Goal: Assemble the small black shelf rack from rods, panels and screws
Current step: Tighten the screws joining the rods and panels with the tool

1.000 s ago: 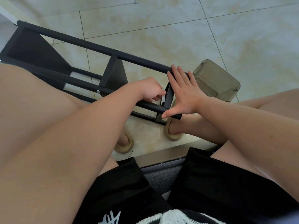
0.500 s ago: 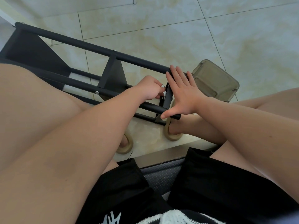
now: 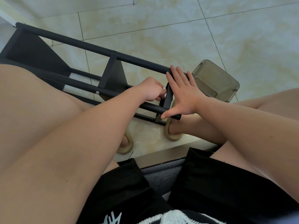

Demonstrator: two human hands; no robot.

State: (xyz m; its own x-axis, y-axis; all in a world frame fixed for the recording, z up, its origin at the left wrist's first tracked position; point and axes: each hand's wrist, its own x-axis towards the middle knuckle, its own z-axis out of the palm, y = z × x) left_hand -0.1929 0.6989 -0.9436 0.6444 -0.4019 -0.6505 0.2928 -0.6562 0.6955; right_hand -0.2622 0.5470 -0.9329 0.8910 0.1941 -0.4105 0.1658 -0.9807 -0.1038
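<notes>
The black shelf rack (image 3: 100,49) lies on its side, across my left thigh and out over the floor. Its long rods run from upper left to lower right, with a middle panel (image 3: 114,76) between them. My right hand (image 3: 182,92) lies flat on the outside of the end panel (image 3: 168,97), fingers spread, thumb on the near rod (image 3: 150,107). Inside the frame, my left hand (image 3: 152,89) is curled against that panel's inner face, fingertips pinched on something small that they hide. A silver screw head (image 3: 97,92) shows on the near rod.
A translucent brown plastic container (image 3: 215,81) sits on the tiled floor just right of the rack's end. Below the rack are my feet in beige slippers (image 3: 173,136). My thighs and black shorts fill the lower view.
My left hand has crept a little farther in toward the end panel. My right hand stays flat against it, and the rack has not shifted.
</notes>
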